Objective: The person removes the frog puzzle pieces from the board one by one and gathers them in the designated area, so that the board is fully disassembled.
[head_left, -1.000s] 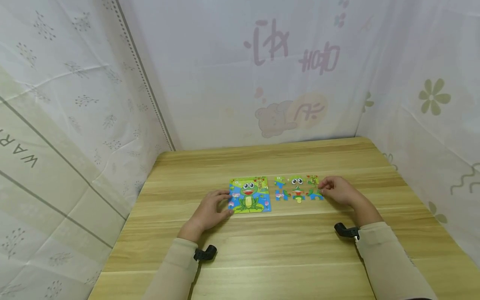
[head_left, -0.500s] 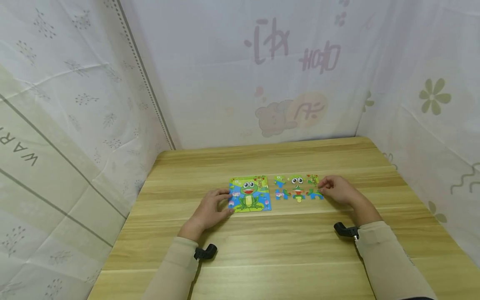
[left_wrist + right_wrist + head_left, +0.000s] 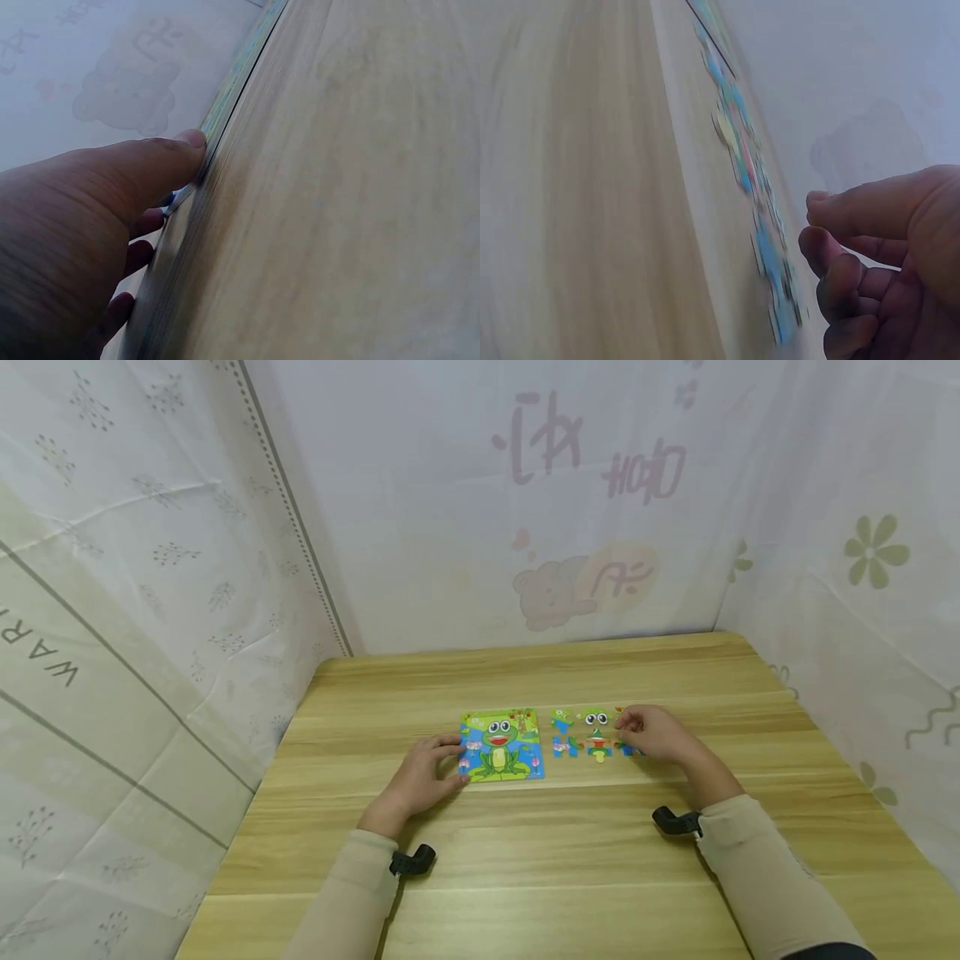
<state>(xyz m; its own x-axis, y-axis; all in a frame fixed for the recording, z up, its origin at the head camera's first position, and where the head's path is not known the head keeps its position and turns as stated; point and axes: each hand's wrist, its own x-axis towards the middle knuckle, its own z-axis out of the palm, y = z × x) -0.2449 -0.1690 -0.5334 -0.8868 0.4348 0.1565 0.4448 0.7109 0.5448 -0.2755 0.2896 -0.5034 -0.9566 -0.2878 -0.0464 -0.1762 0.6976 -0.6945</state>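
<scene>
A square frog picture board (image 3: 510, 768) lies flat on the wooden table. My left hand (image 3: 418, 774) rests at its left side, fingers and thumb spread along the edge. The left wrist view has the thumb (image 3: 169, 161) against the board's thin side. To the right lie several loose jigsaw pieces in two rows, among them an eyes piece (image 3: 596, 719) and a mouth-and-belly piece (image 3: 598, 745). Over the right end hovers my right hand (image 3: 656, 732), loosely curled, partly hiding the two end pieces. The right wrist view shows nothing between its thumb (image 3: 855, 210) and fingers.
The wooden table (image 3: 525, 877) reaches back to a printed cloth (image 3: 450, 527); more cloth hangs at the left and right. A black wrist camera (image 3: 412, 862) sits on the left forearm, another black camera (image 3: 677, 821) on the right.
My right hand has moved left, from beside the right end of the jigsaw pieces to over them. The left hand stays at the board, and the pieces still visible lie as before.
</scene>
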